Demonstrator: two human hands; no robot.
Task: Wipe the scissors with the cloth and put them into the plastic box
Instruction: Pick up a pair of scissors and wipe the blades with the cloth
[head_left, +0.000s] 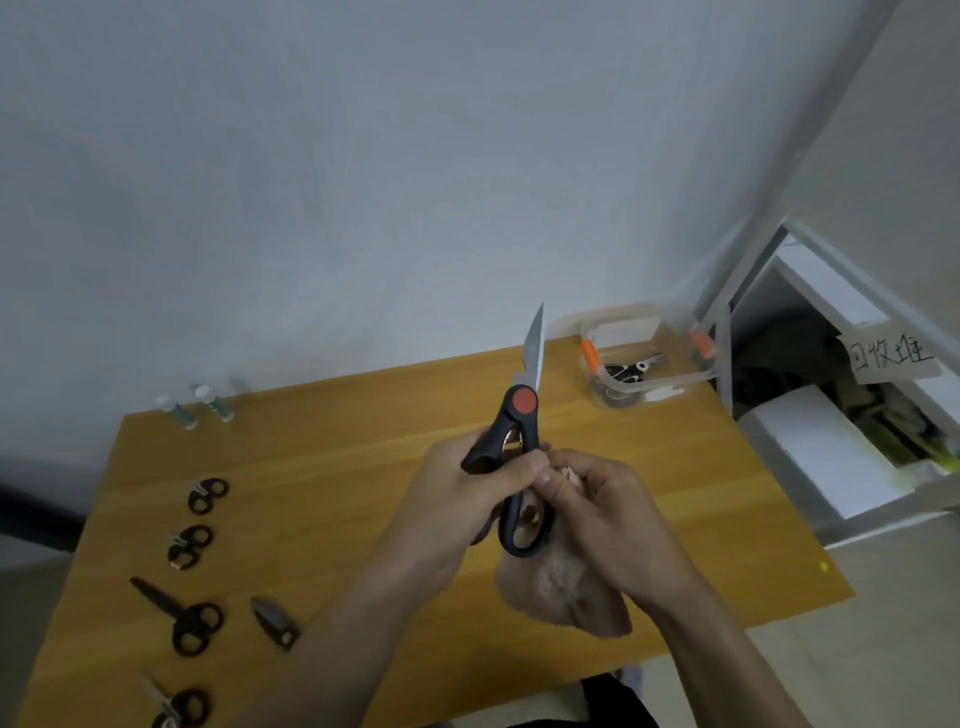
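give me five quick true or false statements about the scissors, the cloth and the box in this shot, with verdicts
1. The left hand grips the big scissors by the handles. True.
2. The scissors' blades point down at the table. False: they point up, away from the table.
3. The right hand holds the cloth against the handle. True.
4. The plastic box is empty. False: at least one pair of scissors already lies inside.
5. Several other scissors lie on the table's right side. False: the other scissors lie along its left side.
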